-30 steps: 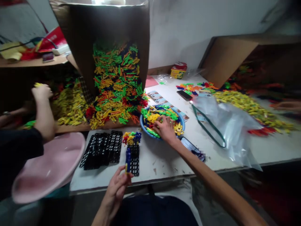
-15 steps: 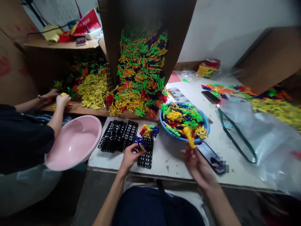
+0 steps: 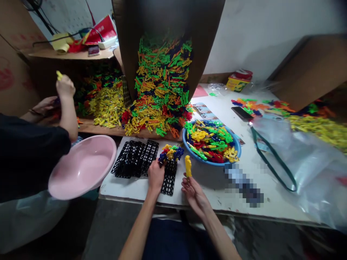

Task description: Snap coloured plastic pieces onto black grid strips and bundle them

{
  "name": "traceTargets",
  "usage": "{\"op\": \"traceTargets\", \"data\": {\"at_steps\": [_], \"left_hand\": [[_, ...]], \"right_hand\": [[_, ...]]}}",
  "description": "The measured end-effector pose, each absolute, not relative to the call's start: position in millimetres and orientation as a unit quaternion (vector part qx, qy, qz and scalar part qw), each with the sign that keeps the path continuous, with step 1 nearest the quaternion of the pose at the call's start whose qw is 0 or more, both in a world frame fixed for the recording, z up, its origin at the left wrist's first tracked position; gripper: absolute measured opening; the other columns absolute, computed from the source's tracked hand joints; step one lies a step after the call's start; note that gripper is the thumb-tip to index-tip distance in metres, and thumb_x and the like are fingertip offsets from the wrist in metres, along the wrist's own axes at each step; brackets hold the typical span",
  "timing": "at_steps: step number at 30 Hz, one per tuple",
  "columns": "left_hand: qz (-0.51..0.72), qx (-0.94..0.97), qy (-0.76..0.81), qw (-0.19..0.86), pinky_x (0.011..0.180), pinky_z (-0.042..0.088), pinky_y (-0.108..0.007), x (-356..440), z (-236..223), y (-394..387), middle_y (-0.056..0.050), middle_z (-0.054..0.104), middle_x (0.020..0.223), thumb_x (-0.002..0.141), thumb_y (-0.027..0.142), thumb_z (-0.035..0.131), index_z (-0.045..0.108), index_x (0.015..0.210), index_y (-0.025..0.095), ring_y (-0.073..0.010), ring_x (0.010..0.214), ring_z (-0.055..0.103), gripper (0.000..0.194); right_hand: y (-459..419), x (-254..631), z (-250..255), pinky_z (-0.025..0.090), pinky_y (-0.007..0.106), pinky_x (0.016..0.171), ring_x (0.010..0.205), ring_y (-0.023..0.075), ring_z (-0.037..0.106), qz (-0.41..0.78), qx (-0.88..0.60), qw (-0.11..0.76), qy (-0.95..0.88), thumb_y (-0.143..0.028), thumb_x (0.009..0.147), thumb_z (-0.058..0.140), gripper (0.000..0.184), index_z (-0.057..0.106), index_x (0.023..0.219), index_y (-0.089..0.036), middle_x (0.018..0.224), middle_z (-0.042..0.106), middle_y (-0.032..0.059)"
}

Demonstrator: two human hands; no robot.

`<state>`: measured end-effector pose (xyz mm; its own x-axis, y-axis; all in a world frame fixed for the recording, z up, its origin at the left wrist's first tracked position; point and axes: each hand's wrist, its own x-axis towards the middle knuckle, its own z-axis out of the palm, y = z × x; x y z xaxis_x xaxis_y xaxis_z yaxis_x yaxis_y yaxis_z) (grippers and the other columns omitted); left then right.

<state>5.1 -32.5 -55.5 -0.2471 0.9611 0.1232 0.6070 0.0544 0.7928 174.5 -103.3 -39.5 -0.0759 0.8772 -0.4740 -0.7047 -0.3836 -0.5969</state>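
Observation:
My left hand [image 3: 156,176] is closed on a dark blue plastic piece [image 3: 162,158], against a cluster of colourful plastic pieces [image 3: 170,152] standing on a black perforated tray [image 3: 168,183]. The fingertips are partly hidden there. My right hand [image 3: 194,193] pinches a yellow plastic piece [image 3: 188,166] upright above the white table, just right of that tray. Behind my right hand stands a blue basin [image 3: 185,142] heaped with yellow, green, red and blue pieces.
More black perforated trays [image 3: 135,159] lie at left. A large cardboard box [image 3: 200,47] spills colourful pieces behind the table. A co-worker's hand [image 3: 65,86] lifts a yellow piece over a pink basin [image 3: 81,168]. On the right lie a phone [image 3: 242,113], a green strap [image 3: 272,159] and plastic bags [image 3: 311,177].
My right hand has moved left from the blue basin with the yellow piece. My left hand has brought the blue piece up to the cluster. The co-worker's hand has risen.

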Motion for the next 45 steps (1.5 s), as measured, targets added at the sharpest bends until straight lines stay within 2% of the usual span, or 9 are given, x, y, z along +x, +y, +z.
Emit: {"op": "traceTargets", "data": {"at_steps": [6,9,12,17,20,30,35,40,45], "left_hand": [[0.389,0.586,0.667,0.244,0.080,0.048,-0.030,7,-58,-28,-0.009,0.072,0.094,0.091,0.034,0.057,0.069,0.098,0.019,-0.0214,0.087,0.067,0.021],[0.392,0.585,0.662,0.254,0.081,0.049,-0.031,8,-54,-24,-0.010,0.073,0.095,0.090,0.033,0.058,0.070,0.099,0.018,-0.0216,0.087,0.067,0.021],[0.368,0.592,0.675,0.240,0.082,0.048,-0.032,9,-49,-19,-0.013,0.072,0.095,0.087,0.028,0.060,0.071,0.098,0.015,-0.0233,0.089,0.067,0.020],[0.362,0.571,0.682,0.281,0.081,0.049,-0.030,15,-48,-13,-0.013,0.072,0.095,0.083,0.016,0.056,0.070,0.096,0.012,-0.0213,0.087,0.068,0.020],[0.335,0.598,0.684,0.248,0.084,0.048,-0.030,19,-48,-14,-0.012,0.070,0.098,0.080,0.012,0.055,0.070,0.097,0.013,-0.0210,0.091,0.065,0.023],[0.312,0.647,0.674,0.172,0.093,0.045,-0.036,23,-53,-45,-0.009,0.065,0.100,0.087,0.022,0.056,0.067,0.100,0.019,-0.0241,0.101,0.057,0.018],[0.308,0.657,0.674,0.138,0.093,0.044,-0.040,30,-50,-45,-0.011,0.061,0.116,0.087,0.025,0.057,0.064,0.108,0.018,-0.0270,0.108,0.052,0.023],[0.280,0.656,0.685,0.149,0.092,0.043,-0.041,33,-49,-39,-0.010,0.065,0.106,0.089,0.024,0.053,0.062,0.107,0.018,-0.0283,0.107,0.053,0.022],[0.326,0.634,0.685,0.150,0.091,0.045,-0.039,27,-47,-53,-0.011,0.064,0.103,0.086,0.025,0.057,0.061,0.105,0.018,-0.0270,0.103,0.056,0.021]], "right_hand": [[-85,166,-47,0.056,0.032,0.075,0.077,0.0179,0.066,0.630,-0.454,0.536,-0.332,-0.048,0.075,0.078,0.039,0.068,0.100,-0.019,0.088,0.072,0.0052],[-76,157,-53,0.055,0.038,0.088,0.090,0.0226,0.070,0.533,-0.483,0.530,-0.449,-0.048,0.086,0.065,0.034,0.064,0.106,-0.021,0.096,0.074,0.0071],[-72,150,-58,0.052,0.039,0.095,0.100,0.0241,0.070,0.458,-0.504,0.507,-0.528,-0.042,0.093,0.054,0.029,0.061,0.112,-0.022,0.102,0.074,0.0082],[-73,146,-68,0.052,0.035,0.092,0.100,0.0232,0.070,0.383,-0.541,0.466,-0.586,-0.035,0.096,0.048,0.026,0.059,0.115,-0.022,0.108,0.073,0.0086],[-75,149,-70,0.052,0.034,0.090,0.097,0.0226,0.070,0.371,-0.547,0.460,-0.593,-0.035,0.096,0.046,0.026,0.059,0.114,-0.021,0.107,0.073,0.0083],[-92,173,-76,0.053,0.035,0.091,0.100,0.0224,0.069,0.354,-0.542,0.463,-0.605,-0.030,0.096,0.049,0.021,0.059,0.113,-0.023,0.107,0.071,0.0076],[-85,171,-69,0.053,0.035,0.086,0.092,0.0220,0.067,0.325,-0.574,0.475,-0.582,-0.029,0.088,0.057,0.023,0.061,0.109,-0.022,0.103,0.071,0.0072],[-72,160,-65,0.051,0.029,0.072,0.075,0.0184,0.062,0.313,-0.603,0.489,-0.547,-0.041,0.088,0.059,0.023,0.061,0.098,-0.021,0.087,0.067,0.0035],[-65,161,-66,0.050,0.031,0.079,0.086,0.0201,0.061,0.291,-0.563,0.485,-0.603,-0.042,0.094,0.052,0.023,0.061,0.096,-0.021,0.092,0.065,0.0056]]}}
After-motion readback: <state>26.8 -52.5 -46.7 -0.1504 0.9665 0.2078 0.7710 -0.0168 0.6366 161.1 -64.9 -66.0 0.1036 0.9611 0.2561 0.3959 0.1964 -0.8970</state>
